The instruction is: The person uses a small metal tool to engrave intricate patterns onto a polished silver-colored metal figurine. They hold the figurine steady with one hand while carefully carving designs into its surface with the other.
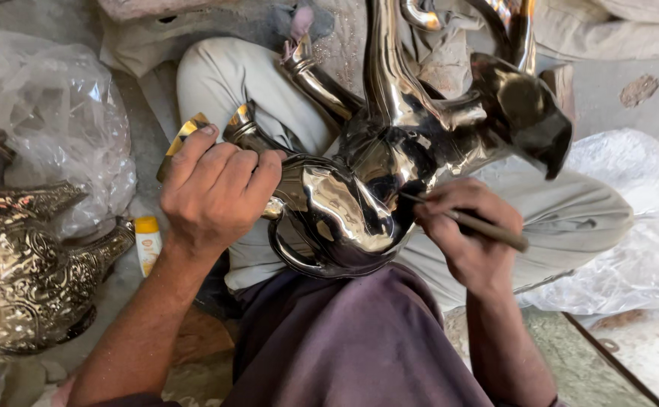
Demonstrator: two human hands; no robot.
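A shiny metal elephant-head figure [389, 158] with raised trunk and wide ears rests on my lap over a purple cloth [344, 339]. My left hand [216, 192] grips one of its curved tusks near the gold-coloured tip [182, 136]. My right hand [461, 230] holds a thin stick-like tool [487, 228], its tip touching the dark hollow at the middle of the figure.
An embossed brass-coloured vessel [20, 271] stands at the left under crumpled clear plastic [58, 113]. A small yellow-capped tube [148, 243] lies beside it. More clear plastic [631, 241] lies at the right. My legs in light trousers [570, 218] cross the floor.
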